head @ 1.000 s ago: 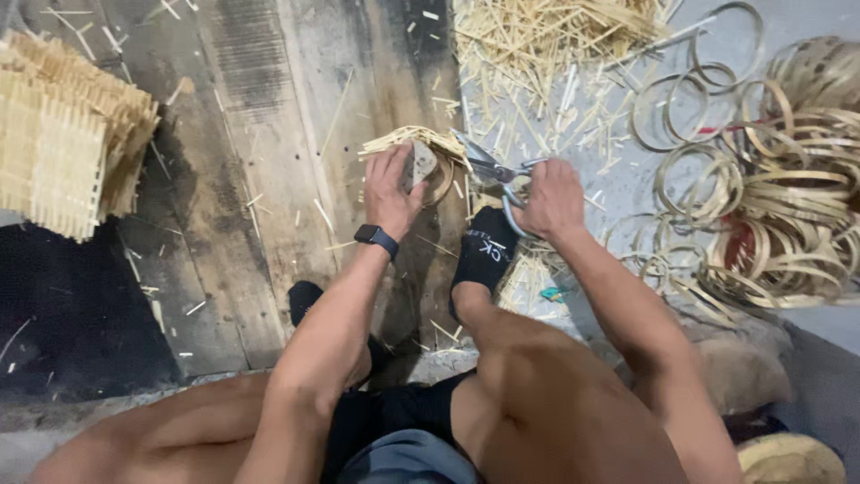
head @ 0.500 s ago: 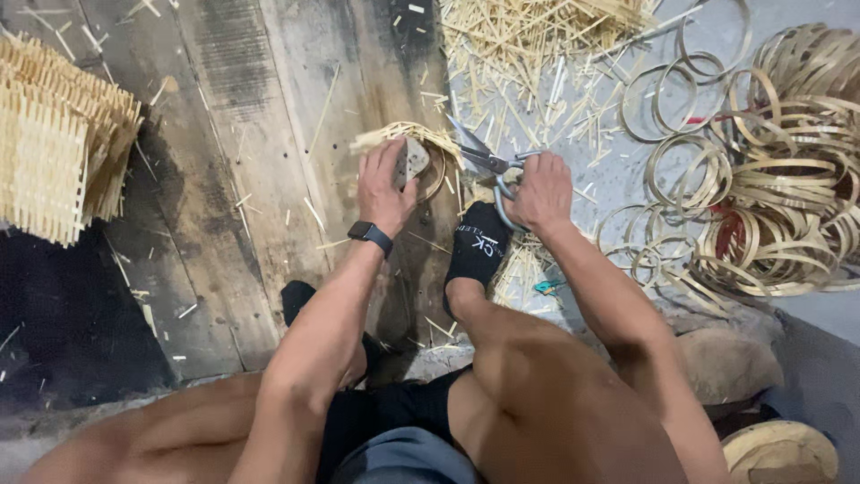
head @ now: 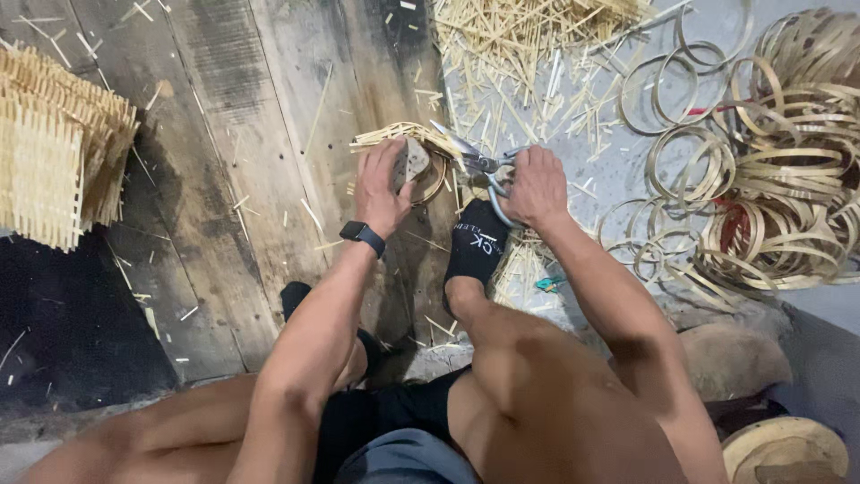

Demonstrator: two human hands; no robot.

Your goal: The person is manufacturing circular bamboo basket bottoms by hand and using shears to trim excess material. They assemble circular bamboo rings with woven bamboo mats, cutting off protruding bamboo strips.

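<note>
Woven bamboo basket (head: 421, 152) pinned on floor planks, centre, under left hand (head: 383, 184). Right hand (head: 536, 184) clamped on metal shears (head: 479, 163), blades at right rim. Best to trim strip ends flush, clear of fingers.

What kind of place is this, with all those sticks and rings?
Probably a small basket-weaving workshop on the floor. You can see a pile of bamboo rings, stacked woven mats, loose bamboo offcuts, and shears in the right hand.

Worn dark wooden floorboards (head: 224, 134), grey concrete floor (head: 609, 170) — dim, shadowed edges
</note>
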